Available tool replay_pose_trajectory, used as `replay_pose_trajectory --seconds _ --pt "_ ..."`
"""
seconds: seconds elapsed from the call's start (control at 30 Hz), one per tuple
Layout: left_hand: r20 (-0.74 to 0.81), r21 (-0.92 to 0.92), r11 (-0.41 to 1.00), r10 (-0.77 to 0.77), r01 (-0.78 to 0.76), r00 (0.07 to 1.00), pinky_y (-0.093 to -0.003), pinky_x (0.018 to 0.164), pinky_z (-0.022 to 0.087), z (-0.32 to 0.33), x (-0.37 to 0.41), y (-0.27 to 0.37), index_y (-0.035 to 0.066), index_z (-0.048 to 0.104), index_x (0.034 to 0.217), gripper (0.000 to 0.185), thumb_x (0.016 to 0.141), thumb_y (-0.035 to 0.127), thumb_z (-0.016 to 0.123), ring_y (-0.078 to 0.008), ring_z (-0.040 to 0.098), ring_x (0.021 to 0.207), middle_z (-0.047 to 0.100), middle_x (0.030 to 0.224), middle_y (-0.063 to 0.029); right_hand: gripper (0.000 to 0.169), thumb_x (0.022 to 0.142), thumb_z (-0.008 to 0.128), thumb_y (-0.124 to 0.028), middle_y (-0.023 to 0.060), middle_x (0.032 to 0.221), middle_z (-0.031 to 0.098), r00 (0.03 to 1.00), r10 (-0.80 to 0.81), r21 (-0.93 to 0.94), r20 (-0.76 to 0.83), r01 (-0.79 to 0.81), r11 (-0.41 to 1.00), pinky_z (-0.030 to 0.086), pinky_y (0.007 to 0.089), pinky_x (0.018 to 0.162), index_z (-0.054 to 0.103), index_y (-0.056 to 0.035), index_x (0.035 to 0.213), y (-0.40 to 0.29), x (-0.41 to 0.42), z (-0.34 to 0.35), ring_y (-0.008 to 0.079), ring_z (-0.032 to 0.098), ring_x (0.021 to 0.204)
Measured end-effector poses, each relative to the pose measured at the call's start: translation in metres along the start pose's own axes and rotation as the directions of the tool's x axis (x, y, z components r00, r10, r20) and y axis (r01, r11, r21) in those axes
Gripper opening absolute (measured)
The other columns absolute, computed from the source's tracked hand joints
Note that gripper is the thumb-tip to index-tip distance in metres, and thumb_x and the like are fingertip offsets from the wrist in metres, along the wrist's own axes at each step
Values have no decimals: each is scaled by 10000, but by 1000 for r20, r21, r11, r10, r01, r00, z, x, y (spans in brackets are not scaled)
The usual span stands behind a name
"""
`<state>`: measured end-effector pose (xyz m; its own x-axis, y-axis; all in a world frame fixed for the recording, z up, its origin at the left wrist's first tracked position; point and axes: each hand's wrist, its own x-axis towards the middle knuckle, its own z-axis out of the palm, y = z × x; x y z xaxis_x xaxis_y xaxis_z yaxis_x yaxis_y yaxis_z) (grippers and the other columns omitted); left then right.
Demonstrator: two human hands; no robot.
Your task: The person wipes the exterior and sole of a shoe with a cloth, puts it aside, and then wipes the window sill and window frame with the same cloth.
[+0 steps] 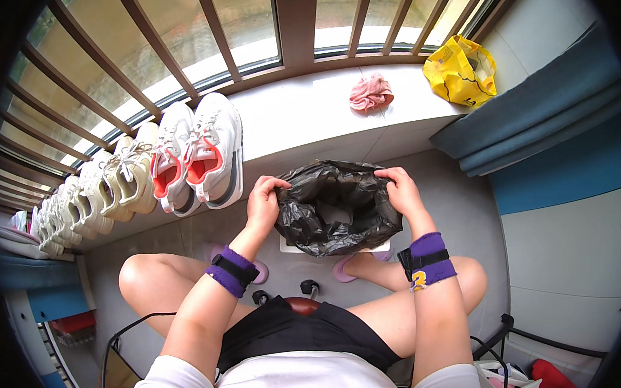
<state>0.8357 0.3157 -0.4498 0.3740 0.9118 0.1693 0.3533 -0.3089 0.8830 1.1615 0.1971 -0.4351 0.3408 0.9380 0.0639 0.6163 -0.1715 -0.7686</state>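
Observation:
A black plastic bin bag (309,223) is spread wide before me, its mouth facing up. Its left rim is pinched by my left hand (264,202), and my right hand (404,192) grips the rim on the right. A pale patch shows through the opening at the bottom. Below the bag's near side, a white edge (289,245) of some object sticks out; most of it is hidden by the bag. Both my wrists wear purple bands with black straps.
White sneakers with coral lining (215,152) and several pale shoes (94,193) line the window ledge (288,114). A crumpled pink cloth (371,93) and a yellow bag (459,72) lie farther right. A blue curtain (536,111) hangs at right. Chair casters (310,286) stand between my legs.

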Motion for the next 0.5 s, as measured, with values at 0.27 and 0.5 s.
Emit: replay_pose_trajectory --seconds 0.27,0.5 --pt "110 -225 888 -386 401 916 -332 953 471 16 19 -55 -45 663 1169 370 892 51 438 -255 647 1032 687 1087 -137 344 906 458 -47 109 1007 708 956 276 330 101 -294 897 508 331 895 711 -3 1136 52 32 26 221 675 959" --pt "443 -460 417 -658 784 609 -350 808 554 15 -11 -76 -34 644 1203 339 935 44 452 -217 681 919 710 1057 -121 312 989 488 -211 107 946 720 688 647 658 327 -658 366 551 366 745 684 31 983 76 -5 33 224 693 816"
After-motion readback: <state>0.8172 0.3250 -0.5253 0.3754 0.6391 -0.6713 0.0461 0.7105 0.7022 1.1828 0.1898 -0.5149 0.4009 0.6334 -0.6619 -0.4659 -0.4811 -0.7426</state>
